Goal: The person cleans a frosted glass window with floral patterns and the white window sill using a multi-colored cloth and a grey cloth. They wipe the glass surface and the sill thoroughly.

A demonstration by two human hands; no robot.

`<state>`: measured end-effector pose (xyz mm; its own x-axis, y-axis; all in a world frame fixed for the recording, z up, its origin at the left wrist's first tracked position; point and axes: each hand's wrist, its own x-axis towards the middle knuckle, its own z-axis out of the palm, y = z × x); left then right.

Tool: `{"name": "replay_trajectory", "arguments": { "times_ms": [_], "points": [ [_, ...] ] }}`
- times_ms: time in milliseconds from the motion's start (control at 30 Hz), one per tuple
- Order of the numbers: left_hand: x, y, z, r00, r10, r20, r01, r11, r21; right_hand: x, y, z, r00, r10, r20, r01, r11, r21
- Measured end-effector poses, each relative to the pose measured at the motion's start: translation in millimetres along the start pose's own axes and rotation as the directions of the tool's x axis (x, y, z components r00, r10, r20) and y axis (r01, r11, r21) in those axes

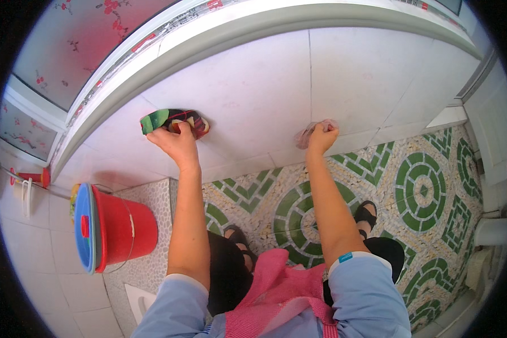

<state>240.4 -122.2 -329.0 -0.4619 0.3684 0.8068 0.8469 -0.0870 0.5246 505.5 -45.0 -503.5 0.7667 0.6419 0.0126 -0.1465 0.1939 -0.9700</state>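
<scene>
My left hand (pixel 175 141) grips a bunched, multicoloured cloth (pixel 156 120) with green, black and red patches, close in front of the white tiled wall (pixel 253 93). Pinched in my right hand (pixel 322 137) is a crumpled pale pink cloth (pixel 304 136), lower down near the base of the wall. Whether either cloth presses on the tiles is hard to tell. Both arms reach forward, well apart. A pink towel-like cloth (pixel 279 283) hangs over the front of my body.
A red bucket (pixel 129 230) with a blue lid (pixel 85 249) stands on a raised pebble-patterned step (pixel 152 190) at left. Green-patterned tiles (pixel 420 192) cover the floor. Along the wall's top runs a grey rounded ledge (pixel 253 31) below frosted floral window panes (pixel 97 34).
</scene>
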Motion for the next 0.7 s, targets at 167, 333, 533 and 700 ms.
{"name": "replay_trajectory", "arguments": {
  "times_ms": [167,333,533,700],
  "points": [
    [-1,3,1,0.999,-0.006,0.039,0.007,0.999,-0.033,-9,-65,29,0.981,-0.179,0.080,0.181,0.983,-0.024],
    [-7,-3,4,0.999,-0.027,0.018,0.028,0.999,-0.022,-45,-159,44,0.680,-0.693,0.240,0.718,0.696,-0.024],
    [-6,5,3,0.997,0.016,0.079,-0.012,0.999,-0.044,-36,-84,22,0.654,-0.689,0.313,0.751,0.642,-0.157],
    [-4,2,5,0.997,-0.023,0.076,0.028,0.998,-0.061,7,0,-18,0.918,-0.388,0.078,0.393,0.871,-0.296]
  ]
}}
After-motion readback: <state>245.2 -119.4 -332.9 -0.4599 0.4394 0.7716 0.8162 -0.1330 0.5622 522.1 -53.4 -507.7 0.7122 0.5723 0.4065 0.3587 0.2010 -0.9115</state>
